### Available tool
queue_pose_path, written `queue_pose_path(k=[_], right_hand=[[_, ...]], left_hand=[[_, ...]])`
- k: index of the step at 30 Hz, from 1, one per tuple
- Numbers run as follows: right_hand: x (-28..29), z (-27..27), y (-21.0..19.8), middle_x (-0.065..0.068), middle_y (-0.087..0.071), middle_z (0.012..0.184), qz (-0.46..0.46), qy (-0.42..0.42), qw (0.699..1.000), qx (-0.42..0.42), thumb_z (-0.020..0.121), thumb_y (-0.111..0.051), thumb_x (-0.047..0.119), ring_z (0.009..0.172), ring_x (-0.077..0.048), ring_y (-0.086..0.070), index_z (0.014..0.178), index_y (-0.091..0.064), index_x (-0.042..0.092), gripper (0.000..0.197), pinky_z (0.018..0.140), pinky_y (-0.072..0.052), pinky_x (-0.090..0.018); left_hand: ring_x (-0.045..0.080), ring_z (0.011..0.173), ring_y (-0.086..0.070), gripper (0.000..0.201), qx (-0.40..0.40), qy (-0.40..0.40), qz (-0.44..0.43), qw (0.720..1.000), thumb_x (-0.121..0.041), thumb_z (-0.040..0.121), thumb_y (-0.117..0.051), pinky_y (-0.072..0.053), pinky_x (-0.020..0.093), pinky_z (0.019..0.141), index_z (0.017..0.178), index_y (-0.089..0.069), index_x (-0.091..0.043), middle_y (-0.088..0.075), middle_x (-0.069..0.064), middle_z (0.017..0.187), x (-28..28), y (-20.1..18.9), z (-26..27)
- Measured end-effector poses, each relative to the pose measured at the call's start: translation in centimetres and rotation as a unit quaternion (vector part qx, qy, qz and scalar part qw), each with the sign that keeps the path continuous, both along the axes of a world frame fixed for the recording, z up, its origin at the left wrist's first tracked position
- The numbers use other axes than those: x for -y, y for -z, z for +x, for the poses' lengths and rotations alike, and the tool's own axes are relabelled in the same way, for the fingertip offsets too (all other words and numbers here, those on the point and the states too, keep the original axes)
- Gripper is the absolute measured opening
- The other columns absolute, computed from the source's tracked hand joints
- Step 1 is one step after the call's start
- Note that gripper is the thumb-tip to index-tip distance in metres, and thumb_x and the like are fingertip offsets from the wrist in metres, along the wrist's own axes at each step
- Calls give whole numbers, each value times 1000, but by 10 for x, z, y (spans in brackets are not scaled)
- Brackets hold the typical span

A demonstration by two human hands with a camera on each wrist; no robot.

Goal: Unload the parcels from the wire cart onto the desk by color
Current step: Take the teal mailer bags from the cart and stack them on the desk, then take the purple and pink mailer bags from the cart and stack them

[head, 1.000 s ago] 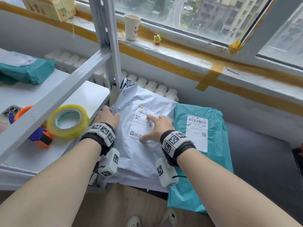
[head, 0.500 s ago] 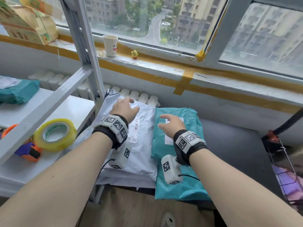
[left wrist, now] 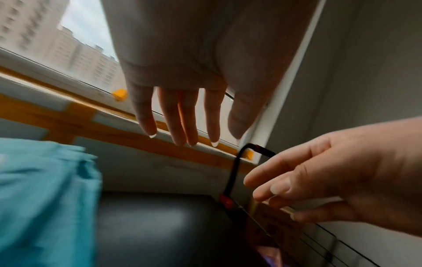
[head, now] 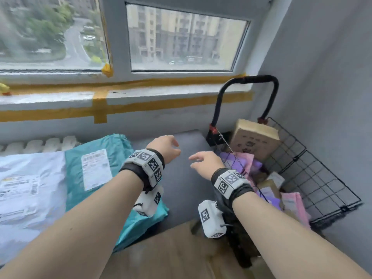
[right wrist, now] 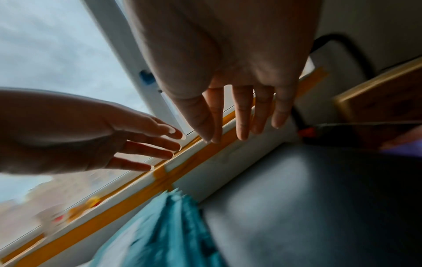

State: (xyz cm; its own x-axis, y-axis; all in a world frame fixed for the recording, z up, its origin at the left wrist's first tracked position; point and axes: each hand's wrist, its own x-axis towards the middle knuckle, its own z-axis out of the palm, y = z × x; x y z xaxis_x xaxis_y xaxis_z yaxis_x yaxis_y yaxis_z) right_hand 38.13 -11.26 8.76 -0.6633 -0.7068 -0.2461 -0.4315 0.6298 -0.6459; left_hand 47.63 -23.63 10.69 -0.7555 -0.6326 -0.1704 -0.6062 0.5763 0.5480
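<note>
Item, wire cart (head: 314,170): pink and purple parcels (head: 241,164) lie inside it, we have our right hand (head: 203,163) just left of its rim, left hand (head: 164,147) farther left, both slack-fingered and empty.

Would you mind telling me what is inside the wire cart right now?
Inside the wire cart are a brown cardboard box leaning at the back, purple parcels, pink parcels and small brown boxes. Whatever lies beneath this pile is covered.

Left hand (head: 165,148) and right hand (head: 205,164) both empty, fingers loosely spread, forearms stretched forward side by side
</note>
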Motion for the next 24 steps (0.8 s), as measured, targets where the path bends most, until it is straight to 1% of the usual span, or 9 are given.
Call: queue_pose_path(k=[3,6,10,13,15,17,19,21,24], right_hand=[[-57,-49,9,-2,-69,111,-10,38,999,25,85,-62,12,108,-14,-61,109,-70,18,27,75,-37,-12],[-123,-101,21,-3,-69,106,-8,73,997,39,85,-61,12,104,-16,-62,107,-71,18,24,78,-40,-15],[-222,-182,43,-1,-69,93,4,147,988,51,85,-62,14,93,-17,-62,92,-73,20,14,78,-43,-19],[-285,-241,60,6,-67,80,14,201,978,55,83,-61,13,92,-18,-64,74,-69,26,17,88,-47,-26],[-318,-280,68,4,-68,86,20,232,971,58,83,-62,12,88,-15,-63,81,-73,23,16,77,-43,-19],[-339,-312,77,3,-70,93,27,248,966,68,84,-60,11,89,-15,-62,83,-74,22,18,73,-40,-18],[-348,-339,87,3,-70,92,34,249,963,96,85,-60,11,93,-18,-63,76,-73,25,21,74,-41,-20],[-346,-362,99,3,-69,92,41,237,963,117,85,-60,10,94,-19,-61,72,-71,26,23,77,-42,-23],[-332,-393,119,0,-69,93,43,222,963,143,83,-62,9,94,-18,-61,71,-69,24,20,83,-43,-25]], left_hand=[[21,117,-54,33,18,51,10,998,-28,90,-55,-41,28,96,121,-59,-19,-60,2,125,-50,6,-58],[25,113,-56,28,28,86,3,996,-24,89,-54,-44,29,95,115,-63,-16,-63,6,120,-107,15,-119],[27,105,-59,24,52,133,14,990,-20,88,-53,-44,26,85,104,-67,-10,-66,10,113,-190,33,-206],[26,109,-58,28,68,151,22,986,-23,91,-53,-43,26,88,112,-66,-10,-64,9,117,-239,48,-262],[27,106,-59,30,84,148,35,985,-24,92,-52,-43,26,87,112,-67,-6,-65,12,111,-260,59,-292],[29,95,-62,31,91,131,63,985,-22,93,-51,-47,26,81,107,-68,-1,-66,16,100,-269,71,-309],[32,98,-62,32,91,94,91,987,-22,93,-52,-50,34,87,106,-67,3,-66,19,106,-270,83,-323],[32,101,-62,29,103,59,104,987,-20,91,-55,-50,35,90,106,-66,3,-66,18,111,-264,95,-338],[27,86,-61,21,111,18,119,986,-24,89,-57,-49,34,86,89,-62,-4,-63,13,93,-252,117,-365]])
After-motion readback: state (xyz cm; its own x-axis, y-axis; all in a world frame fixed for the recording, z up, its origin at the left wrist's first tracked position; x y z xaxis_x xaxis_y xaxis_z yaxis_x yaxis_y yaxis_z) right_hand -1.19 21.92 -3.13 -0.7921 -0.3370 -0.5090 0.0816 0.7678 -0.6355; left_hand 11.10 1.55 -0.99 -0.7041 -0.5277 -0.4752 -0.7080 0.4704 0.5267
